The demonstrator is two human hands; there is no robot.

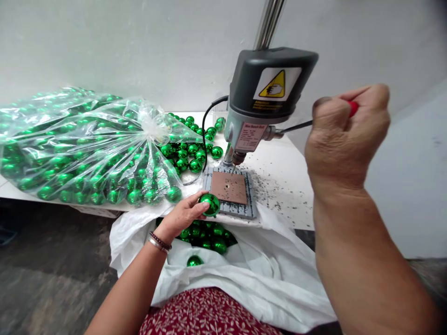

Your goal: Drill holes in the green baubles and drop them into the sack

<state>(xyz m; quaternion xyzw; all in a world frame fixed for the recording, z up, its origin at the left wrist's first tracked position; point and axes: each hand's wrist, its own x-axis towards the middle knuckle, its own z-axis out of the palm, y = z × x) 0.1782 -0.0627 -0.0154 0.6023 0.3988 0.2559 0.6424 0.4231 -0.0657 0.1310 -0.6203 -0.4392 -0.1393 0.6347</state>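
My left hand (pixel 186 211) pinches a shiny green ball (pixel 209 204) at the front left corner of the drill base (pixel 240 211). My right hand (pixel 345 135), raised at the right, is wrapped round the red knob (pixel 353 108) of the feed lever (pixel 296 126). That lever comes out of the bench drill (pixel 268 88), a grey machine with a yellow warning sticker. Its thin bit (pixel 233 169) points down above a brown board (pixel 228 187) with a small hole in it. The ball is apart from the bit.
A clear plastic bag (pixel 146 125) full of green balls lies on the white table (pixel 282 186). Loose green balls (pixel 195 165) sit behind the drill's cable (pixel 203 135). Dark shavings surround the base. A white sack (pixel 244 274) with green balls inside spreads below the table edge.
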